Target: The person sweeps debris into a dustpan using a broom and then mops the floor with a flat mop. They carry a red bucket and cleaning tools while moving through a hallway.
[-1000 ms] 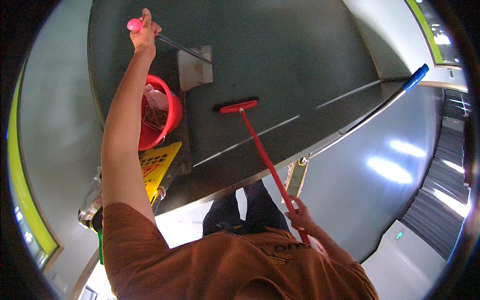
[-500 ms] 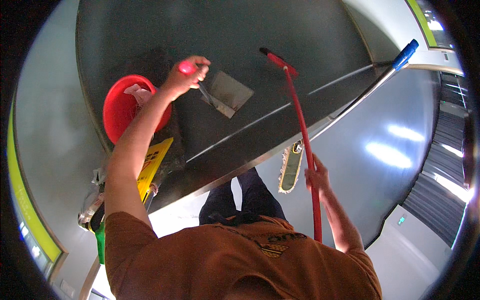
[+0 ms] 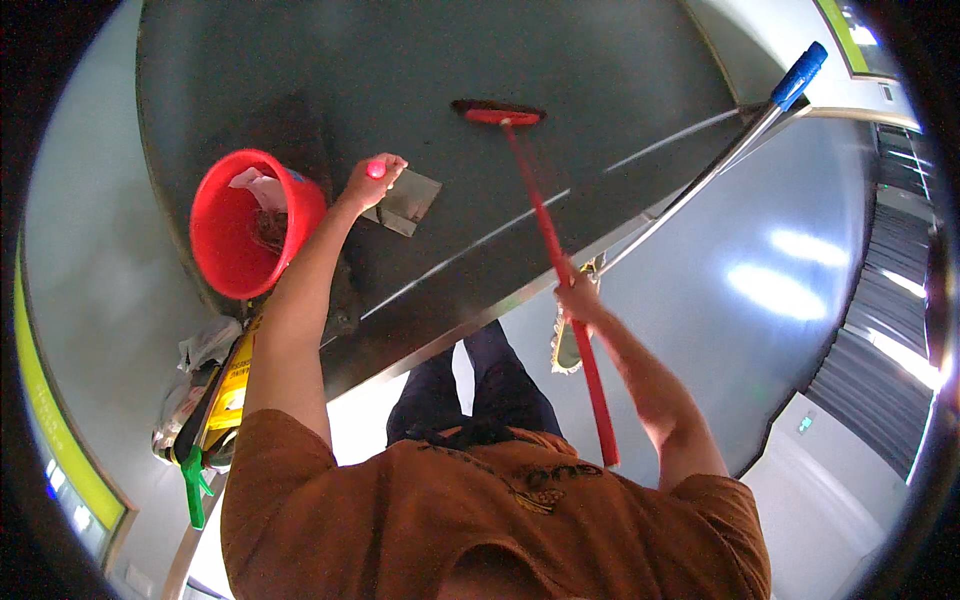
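Head view: my left hand [image 3: 372,180] is gripping the pink-handled dustpan [image 3: 405,203] on the dark mat beside the red bucket [image 3: 250,225]; my right hand [image 3: 575,297] is clasping the red broom [image 3: 545,245] mid-handle, head pointing away, right of the pan.

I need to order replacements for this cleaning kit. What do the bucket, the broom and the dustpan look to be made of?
The bucket looks like glossy red plastic, one even moulded colour. The broom, gripped by the right hand, has a smooth red stick, plastic or coated metal; its dark bristles are too blurred to judge. The dustpan, held by the left hand, looks like dull grey sheet metal, flat with sharp edges.
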A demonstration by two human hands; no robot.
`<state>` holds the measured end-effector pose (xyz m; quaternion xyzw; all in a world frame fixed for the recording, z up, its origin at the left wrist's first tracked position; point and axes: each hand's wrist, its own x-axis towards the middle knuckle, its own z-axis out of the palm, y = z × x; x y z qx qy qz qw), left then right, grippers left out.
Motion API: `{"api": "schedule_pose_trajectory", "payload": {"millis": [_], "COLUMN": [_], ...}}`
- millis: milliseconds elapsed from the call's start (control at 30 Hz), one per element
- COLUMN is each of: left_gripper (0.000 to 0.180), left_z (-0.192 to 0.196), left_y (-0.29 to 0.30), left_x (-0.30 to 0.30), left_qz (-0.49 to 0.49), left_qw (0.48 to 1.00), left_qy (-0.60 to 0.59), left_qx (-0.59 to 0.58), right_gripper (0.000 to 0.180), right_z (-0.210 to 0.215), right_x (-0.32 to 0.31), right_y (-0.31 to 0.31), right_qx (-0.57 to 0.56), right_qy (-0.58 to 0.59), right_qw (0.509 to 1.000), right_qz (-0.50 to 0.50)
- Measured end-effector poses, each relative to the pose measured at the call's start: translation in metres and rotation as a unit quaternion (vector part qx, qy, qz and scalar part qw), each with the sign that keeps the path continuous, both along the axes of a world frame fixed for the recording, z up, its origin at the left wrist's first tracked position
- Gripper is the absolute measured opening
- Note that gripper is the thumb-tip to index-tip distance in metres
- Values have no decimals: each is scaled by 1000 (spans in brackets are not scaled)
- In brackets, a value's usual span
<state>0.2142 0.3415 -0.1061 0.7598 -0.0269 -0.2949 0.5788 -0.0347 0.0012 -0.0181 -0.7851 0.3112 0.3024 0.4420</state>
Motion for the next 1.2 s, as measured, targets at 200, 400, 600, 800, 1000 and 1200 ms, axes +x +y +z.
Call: {"api": "schedule_pose_trajectory", "payload": {"millis": [200, 400, 600, 800, 1000, 1200], "left_gripper": [11, 11, 13, 13, 11, 11], "left_z": [-1, -14, 6, 10, -10, -3], "left_y": [11, 38, 47, 51, 54, 53], "left_x": [18, 14, -13, -37, -51, -56], "left_qz": [-66, -38, -121, -188, -166, -143], "left_qw": [996, 995, 991, 972, 976, 980], "left_qy": [62, 89, -55, -144, -126, -135], "left_qx": [-11, -38, 30, 13, 58, 32], "right_gripper": [69, 66, 68, 69, 65, 64], "right_z": [78, 110, 192, 156, 146, 160], "right_x": [-44, -59, -35, 6, 31, -21], "right_y": [53, 35, -6, -46, -23, 40], "right_qx": [94, 297, 211, -87, 36, 161], "right_qy": [81, 151, 160, 131, 156, 207], "right_qw": [988, 943, 960, 984, 987, 965], "right_qz": [91, -13, -89, 80, -2, -5]}}
